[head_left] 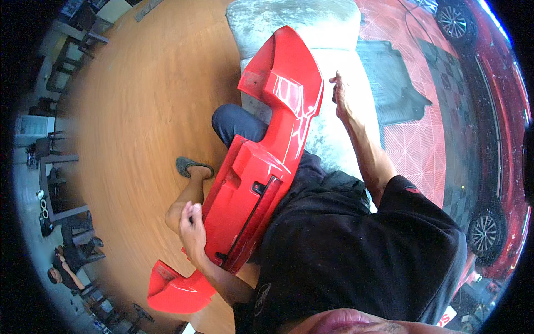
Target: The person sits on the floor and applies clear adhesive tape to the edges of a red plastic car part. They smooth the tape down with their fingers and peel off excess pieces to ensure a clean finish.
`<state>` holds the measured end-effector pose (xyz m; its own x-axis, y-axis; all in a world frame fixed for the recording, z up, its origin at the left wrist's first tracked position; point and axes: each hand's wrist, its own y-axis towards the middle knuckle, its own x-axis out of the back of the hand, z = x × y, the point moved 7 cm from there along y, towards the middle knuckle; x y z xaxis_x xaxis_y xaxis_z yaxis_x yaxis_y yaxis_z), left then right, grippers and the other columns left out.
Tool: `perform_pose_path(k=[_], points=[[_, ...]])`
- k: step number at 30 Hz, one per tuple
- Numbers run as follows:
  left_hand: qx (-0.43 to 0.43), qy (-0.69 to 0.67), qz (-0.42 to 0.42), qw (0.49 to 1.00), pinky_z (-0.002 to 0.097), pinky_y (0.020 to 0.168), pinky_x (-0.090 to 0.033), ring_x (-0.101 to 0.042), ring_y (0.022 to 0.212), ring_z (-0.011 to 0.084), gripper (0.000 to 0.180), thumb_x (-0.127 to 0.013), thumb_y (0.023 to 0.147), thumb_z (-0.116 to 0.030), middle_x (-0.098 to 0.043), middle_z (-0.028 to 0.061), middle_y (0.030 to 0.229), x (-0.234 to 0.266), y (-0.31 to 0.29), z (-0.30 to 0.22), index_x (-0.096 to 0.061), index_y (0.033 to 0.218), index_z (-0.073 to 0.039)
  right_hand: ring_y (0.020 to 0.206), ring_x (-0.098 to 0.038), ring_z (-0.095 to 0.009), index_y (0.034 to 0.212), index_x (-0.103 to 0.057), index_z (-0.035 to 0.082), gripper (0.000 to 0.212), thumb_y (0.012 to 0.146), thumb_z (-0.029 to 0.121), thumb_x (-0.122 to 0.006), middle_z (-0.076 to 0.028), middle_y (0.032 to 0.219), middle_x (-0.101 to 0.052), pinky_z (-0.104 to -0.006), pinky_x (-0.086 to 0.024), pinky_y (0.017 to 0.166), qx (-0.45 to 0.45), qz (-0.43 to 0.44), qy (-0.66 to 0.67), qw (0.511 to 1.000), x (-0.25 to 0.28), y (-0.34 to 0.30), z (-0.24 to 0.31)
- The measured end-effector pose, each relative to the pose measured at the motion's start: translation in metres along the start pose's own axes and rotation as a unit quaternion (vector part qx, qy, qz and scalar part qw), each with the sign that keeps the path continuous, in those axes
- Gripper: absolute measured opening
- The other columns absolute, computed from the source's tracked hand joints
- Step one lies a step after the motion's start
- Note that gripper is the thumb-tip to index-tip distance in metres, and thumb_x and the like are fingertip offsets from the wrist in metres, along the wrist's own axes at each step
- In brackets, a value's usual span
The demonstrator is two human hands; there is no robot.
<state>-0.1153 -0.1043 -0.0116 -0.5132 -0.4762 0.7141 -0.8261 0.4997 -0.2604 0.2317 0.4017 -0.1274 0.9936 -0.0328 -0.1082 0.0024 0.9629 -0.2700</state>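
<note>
A glossy red car part (267,153), which looks like a rear spoiler, leans slantwise across my lap. One flared end rests over the bench, and the other hangs low by my left forearm. A dark narrow strip (253,225) runs along its middle section. My left forearm crosses the lower part; my left hand (192,232) is just past its outer edge, fingers loosely bent and apart. Beside the upper end, my right hand (341,100) is raised over the bench, seen edge-on. Some of its fingers stretch out, and it does not touch the spoiler.
The pale velvety bench (300,14) lies ahead. A dark floor mat (389,80) lies to its right on red tiles (414,145). A red car (503,139) stands at far right. Wooden floor (133,111) spreads left, toward chairs (58,192) and a seated person (69,267).
</note>
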Motion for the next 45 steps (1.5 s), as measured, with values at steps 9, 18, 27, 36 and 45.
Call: perform_pose_path(k=[9,18,27,36,45], points=[[0.015,0.146,0.144,0.979,0.0565,0.091,-0.047,-0.063,0.104,0.054,0.082,-0.04,0.103,-0.072,-0.067,0.0364,0.105,-0.045,0.019,-0.025,-0.069,0.108,0.005,0.085,-0.051,-0.009,0.144,-0.053,0.002,0.066,0.098,0.046,-0.071,-0.007,0.105,-0.062,-0.0306,-0.048,0.081,0.228,-0.054,-0.192,0.953,0.001,0.016,0.016],[-0.004,0.128,0.023,0.991,0.0532,0.093,-0.049,-0.066,0.107,0.0493,0.065,-0.048,0.106,-0.055,-0.07,0.0325,0.111,-0.047,-0.022,-0.013,-0.069,0.117,0.005,0.059,-0.046,-0.006,0.132,-0.052,-0.002,0.036,0.113,0.028,-0.051,-0.003,0.088,-0.056,-0.0229,-0.04,0.053,0.194,0.039,0.067,0.978,-0.054,-0.014,0.075],[0.017,0.033,-0.068,0.997,0.0512,0.091,-0.052,-0.068,0.103,0.0478,0.061,-0.055,0.104,-0.051,-0.071,0.0307,0.109,-0.037,-0.059,0.006,-0.068,0.118,0.007,0.05,-0.041,-0.006,0.129,-0.061,0.005,0.038,0.112,0.038,-0.055,0.003,0.065,-0.048,-0.0245,-0.033,0.044,0.113,0.091,0.066,0.987,-0.062,-0.025,0.064],[-0.007,0.038,-0.102,0.994,0.0514,0.095,-0.051,-0.067,0.107,0.0485,0.064,-0.06,0.102,-0.05,-0.071,0.0325,0.113,-0.017,-0.081,-0.014,-0.067,0.12,0.011,0.059,-0.046,-0.008,0.103,-0.064,0.008,0.03,0.111,0.036,-0.055,0.004,0.075,-0.053,-0.0256,-0.038,0.054,-0.03,0.236,-0.021,0.971,-0.084,-0.072,-0.011],[0.026,0.043,-0.001,0.999,0.0536,0.097,-0.05,-0.066,0.112,0.0494,0.073,-0.065,0.094,-0.06,-0.07,0.031,0.119,-0.032,-0.046,-0.004,-0.066,0.125,0.007,0.064,-0.053,-0.017,0.089,-0.071,0.004,0.076,0.103,0.072,-0.039,-0.004,0.074,-0.063,-0.0396,-0.04,0.059,-0.197,0.151,-0.042,0.968,-0.082,-0.151,-0.069]])
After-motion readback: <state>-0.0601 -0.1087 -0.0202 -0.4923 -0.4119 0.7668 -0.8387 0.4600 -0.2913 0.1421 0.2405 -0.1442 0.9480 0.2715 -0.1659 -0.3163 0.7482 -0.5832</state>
